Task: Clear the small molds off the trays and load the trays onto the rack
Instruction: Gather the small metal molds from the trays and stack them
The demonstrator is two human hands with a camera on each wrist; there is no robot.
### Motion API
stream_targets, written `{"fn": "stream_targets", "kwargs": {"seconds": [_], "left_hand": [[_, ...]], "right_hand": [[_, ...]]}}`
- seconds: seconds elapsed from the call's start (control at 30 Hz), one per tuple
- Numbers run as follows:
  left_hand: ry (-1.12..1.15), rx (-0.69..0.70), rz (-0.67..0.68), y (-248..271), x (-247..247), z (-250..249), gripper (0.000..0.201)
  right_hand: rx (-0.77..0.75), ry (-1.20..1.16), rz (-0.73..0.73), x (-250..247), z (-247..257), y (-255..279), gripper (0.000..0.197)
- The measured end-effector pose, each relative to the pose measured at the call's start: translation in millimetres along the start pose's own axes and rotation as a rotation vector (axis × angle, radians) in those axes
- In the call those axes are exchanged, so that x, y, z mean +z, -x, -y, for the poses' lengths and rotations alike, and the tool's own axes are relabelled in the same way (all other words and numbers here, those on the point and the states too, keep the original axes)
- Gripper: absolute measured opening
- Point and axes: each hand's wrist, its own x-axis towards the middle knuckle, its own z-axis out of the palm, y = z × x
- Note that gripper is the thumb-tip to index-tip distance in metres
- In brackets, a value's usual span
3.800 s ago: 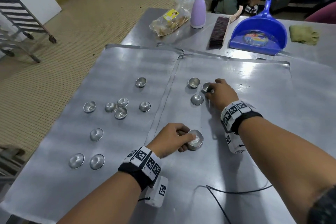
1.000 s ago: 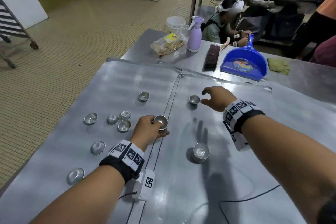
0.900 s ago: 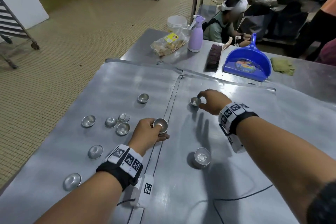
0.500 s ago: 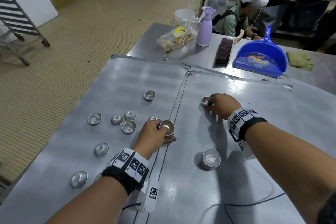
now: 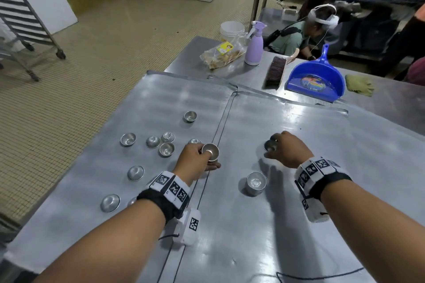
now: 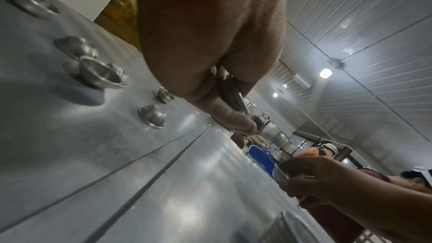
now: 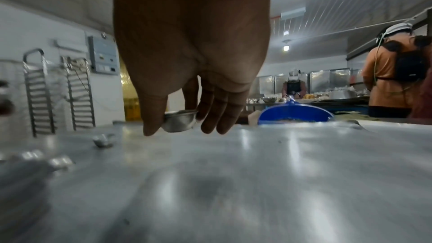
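Two flat metal trays lie side by side, the left tray (image 5: 161, 99) and the right tray (image 5: 310, 126). My left hand (image 5: 195, 158) grips a small metal mold (image 5: 210, 151) over the seam between them; its edge shows between thumb and palm (image 6: 230, 91). My right hand (image 5: 284, 148) pinches another small mold (image 5: 268, 145) just above the right tray, seen between thumb and fingers (image 7: 180, 120). A stack of molds (image 5: 255, 182) stands on the right tray between my hands. Several loose molds (image 5: 166, 149) lie scattered on the left tray.
Beyond the trays the table holds a blue dustpan (image 5: 316, 81), a brush (image 5: 274, 71), a lilac spray bottle (image 5: 254, 45), a snack bag (image 5: 222, 54) and a green cloth (image 5: 358, 84). A wheeled tray rack (image 5: 20, 18) stands on the floor at far left. A person (image 5: 299, 37) sits behind the table.
My right hand reached the far mold on the right tray, pinched it and drew it back toward me. My left hand kept its mold near the seam.
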Motion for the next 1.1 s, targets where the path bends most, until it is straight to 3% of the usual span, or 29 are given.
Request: {"fn": "stream_targets", "kwargs": {"seconds": [0.1,0.23,0.47,0.7,0.87,1.0,1.1], "left_hand": [[0.009,0.058,-0.002,13.6,5.1,-18.3,0.02],[0.035,0.15,0.0,35.0,16.2,-45.0,0.02],[0.267,0.165,-0.005,75.7,33.6,-77.9,0.019],[0.553,0.108,-0.056,116.1,33.7,-73.1,0.029],[0.619,0.085,-0.19,132.8,-12.1,-48.3,0.027],[0.489,0.099,-0.373,136.4,-66.8,-20.6,0.015],[0.397,0.075,-0.461,137.8,-113.4,4.3,0.018]], "right_hand": [[-0.039,-0.163,-0.157,-23.1,17.5,32.3,0.049],[-0.211,-0.326,-0.323,-56.1,53.5,79.7,0.055],[-0.421,-0.4,-0.393,-74.7,93.1,127.7,0.053],[-0.516,-0.394,-0.339,-58.6,115.9,136.9,0.061],[-0.582,-0.391,-0.205,-46.4,139.6,140.3,0.08],[-0.568,-0.354,-0.163,-29.5,164.0,131.0,0.062],[-0.55,-0.322,-0.089,-5.0,192.1,122.9,0.051]]}}
